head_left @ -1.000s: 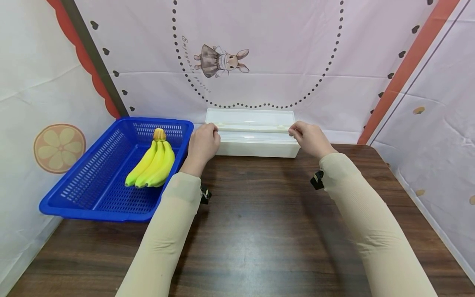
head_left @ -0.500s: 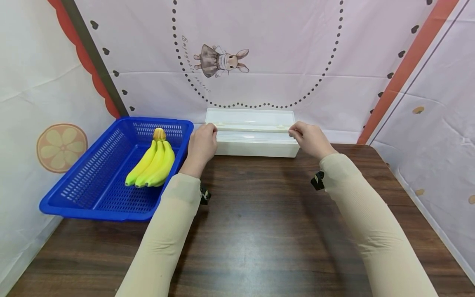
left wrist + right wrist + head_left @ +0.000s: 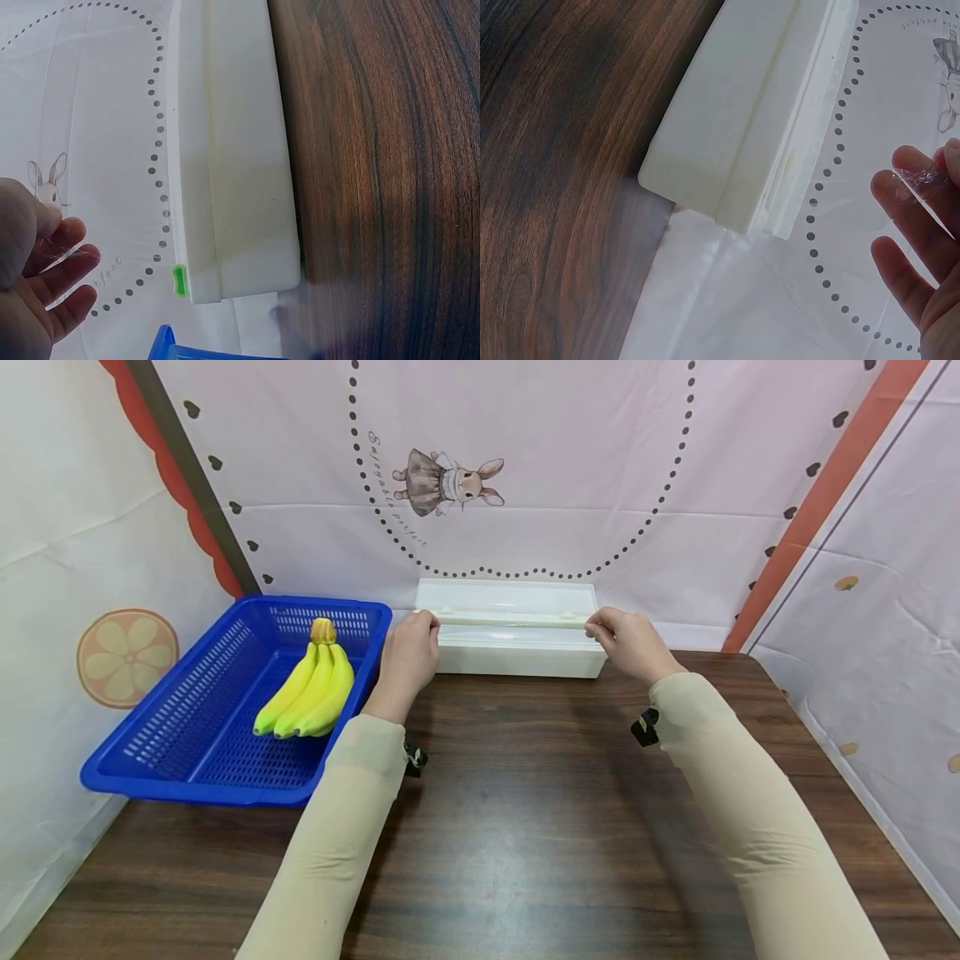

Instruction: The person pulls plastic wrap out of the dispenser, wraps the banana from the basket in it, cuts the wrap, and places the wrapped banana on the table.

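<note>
Barely anything has moved: the left hand (image 3: 408,653) and right hand (image 3: 634,642), well apart, each pinch clear, thin plastic film (image 3: 924,178), apparently to keep it taut by the long, white plastic box (image 3: 521,662).

Clear cling film (image 3: 922,178) at an open white dispenser (image 3: 517,662)

We see the long plastic dispenser lying crosswise just above the middle of the head view, its lid (image 3: 506,596) raised along the far side. We find the thin, crinkled cling film pinched by the left hand (image 3: 408,652) and the right hand (image 3: 636,643).
</note>
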Demonstrator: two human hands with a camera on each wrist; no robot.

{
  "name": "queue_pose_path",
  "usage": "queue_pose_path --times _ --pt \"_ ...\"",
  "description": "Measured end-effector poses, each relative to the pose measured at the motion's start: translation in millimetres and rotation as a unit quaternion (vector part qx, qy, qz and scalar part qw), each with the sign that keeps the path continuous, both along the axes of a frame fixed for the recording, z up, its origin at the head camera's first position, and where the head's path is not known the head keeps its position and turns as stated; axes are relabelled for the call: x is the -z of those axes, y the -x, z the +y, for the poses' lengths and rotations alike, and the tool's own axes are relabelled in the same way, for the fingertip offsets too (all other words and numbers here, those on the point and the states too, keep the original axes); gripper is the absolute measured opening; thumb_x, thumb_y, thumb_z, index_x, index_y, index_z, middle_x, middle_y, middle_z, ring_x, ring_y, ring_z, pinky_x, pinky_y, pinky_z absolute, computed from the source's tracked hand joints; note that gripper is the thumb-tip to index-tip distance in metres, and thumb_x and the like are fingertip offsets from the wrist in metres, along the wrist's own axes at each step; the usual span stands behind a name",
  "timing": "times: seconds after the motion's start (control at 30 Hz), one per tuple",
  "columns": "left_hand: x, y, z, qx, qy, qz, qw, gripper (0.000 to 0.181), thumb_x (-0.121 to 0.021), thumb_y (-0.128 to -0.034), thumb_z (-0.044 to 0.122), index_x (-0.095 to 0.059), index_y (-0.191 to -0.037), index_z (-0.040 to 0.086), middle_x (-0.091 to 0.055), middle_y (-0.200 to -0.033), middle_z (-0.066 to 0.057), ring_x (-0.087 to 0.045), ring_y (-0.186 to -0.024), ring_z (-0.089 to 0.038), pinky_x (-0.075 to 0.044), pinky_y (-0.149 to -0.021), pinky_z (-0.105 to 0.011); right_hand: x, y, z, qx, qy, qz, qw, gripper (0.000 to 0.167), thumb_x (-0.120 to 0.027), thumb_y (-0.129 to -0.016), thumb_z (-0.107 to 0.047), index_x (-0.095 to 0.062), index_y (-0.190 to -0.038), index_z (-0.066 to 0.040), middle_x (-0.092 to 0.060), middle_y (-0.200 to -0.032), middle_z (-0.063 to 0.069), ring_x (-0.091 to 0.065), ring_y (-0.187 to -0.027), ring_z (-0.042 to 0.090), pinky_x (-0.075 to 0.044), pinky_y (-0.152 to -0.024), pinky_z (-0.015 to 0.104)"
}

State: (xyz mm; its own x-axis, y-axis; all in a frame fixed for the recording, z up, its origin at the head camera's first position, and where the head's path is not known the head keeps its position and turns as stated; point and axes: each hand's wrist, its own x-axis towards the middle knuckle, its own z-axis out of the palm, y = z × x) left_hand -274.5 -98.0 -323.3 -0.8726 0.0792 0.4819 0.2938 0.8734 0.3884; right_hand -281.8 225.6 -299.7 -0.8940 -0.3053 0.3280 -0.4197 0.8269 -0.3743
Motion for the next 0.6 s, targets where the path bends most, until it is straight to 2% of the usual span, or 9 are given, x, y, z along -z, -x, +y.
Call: queue_pose_path --times 0.6 --pt "0.3 -5.5 1.1 -0.003 -0.007 0.003 1.0 0.016 -0.048 -0.0985 0.014 -0.06 -0.102 0.003 -0.063 -0.095 -0.015 -0.061 -0.088 -0.033 -0.047 -0.079 -0.045 1.9 -2.1 2.6 -0.007 0.004 0.027 0.9996 0.02 -0.053 -0.097 -0.021 -0.065 -0.1 -0.006 -0.066 -0.084 0.011 -0.054 -0.066 0.02 -0.042 -0.063 0.036"
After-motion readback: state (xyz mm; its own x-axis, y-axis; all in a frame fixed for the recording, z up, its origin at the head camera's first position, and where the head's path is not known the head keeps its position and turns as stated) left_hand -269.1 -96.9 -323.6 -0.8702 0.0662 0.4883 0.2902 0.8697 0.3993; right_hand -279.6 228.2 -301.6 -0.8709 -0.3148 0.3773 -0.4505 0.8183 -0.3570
